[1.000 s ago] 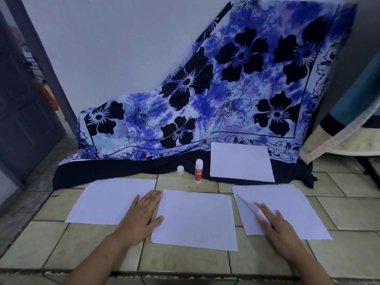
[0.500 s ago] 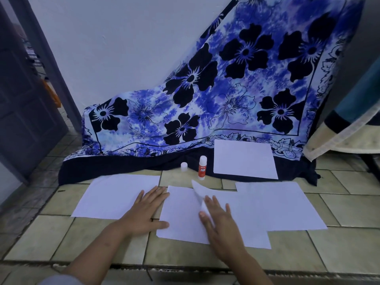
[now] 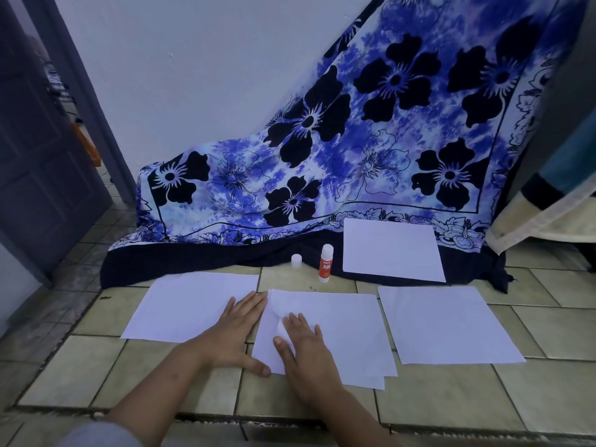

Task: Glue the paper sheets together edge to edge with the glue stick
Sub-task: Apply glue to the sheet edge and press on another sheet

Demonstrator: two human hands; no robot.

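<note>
Several white paper sheets lie on the tiled floor. The left sheet [image 3: 190, 304] lies flat. On the middle sheet [image 3: 342, 321] another sheet lies almost square, its left corner curled up. My right hand [image 3: 306, 353] lies flat on that top sheet, fingers straight. Flat beside it, my left hand [image 3: 235, 330] spans the gap between the left and middle sheets. The right sheet [image 3: 448, 324] lies alone. A fourth sheet [image 3: 392, 250] rests on the cloth. The glue stick [image 3: 325, 262] stands upright and uncapped behind the middle sheet, its white cap [image 3: 296, 261] beside it.
A blue flowered cloth [image 3: 354, 162] drapes from the wall down to the floor behind the sheets. An open dark door [image 3: 42, 162] stands at the left. A folded blanket or mattress edge [image 3: 548, 208] hangs at the right.
My right hand has dragged a sheet from the right stack leftward and laid it over the middle sheet. My left hand stays in place.
</note>
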